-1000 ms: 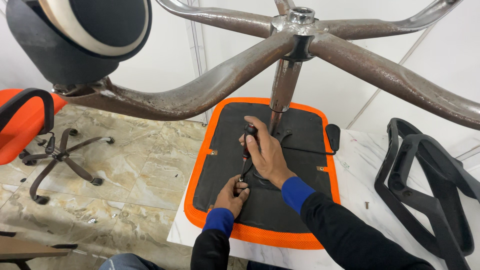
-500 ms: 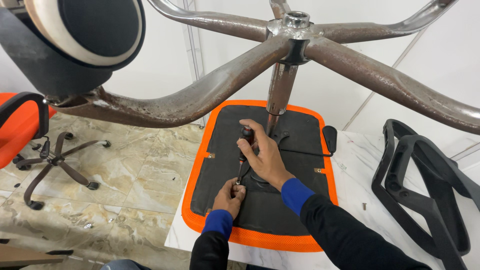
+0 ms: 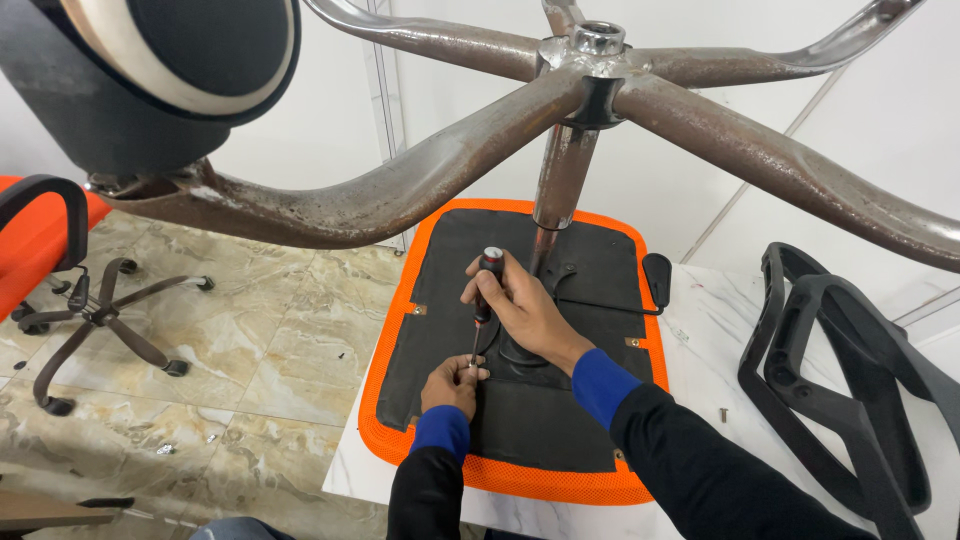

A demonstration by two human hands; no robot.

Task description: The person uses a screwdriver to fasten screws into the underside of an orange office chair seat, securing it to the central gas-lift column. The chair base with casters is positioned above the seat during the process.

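seat underside (image 3: pixel 560 420) black with orange mesh rim; above it base (image 3: pixel 600 90) rust-brown; screwdriver (image 3: pixel 485 290) black-red; desk (image 3: pixel 700 320) white marbled.

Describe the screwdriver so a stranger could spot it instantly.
Find the upturned orange-rimmed chair seat on the white table. Beside its chrome column, the right hand grips a screwdriver upright while the left hand steadies its tip. Only it has a black handle with a silver cap.
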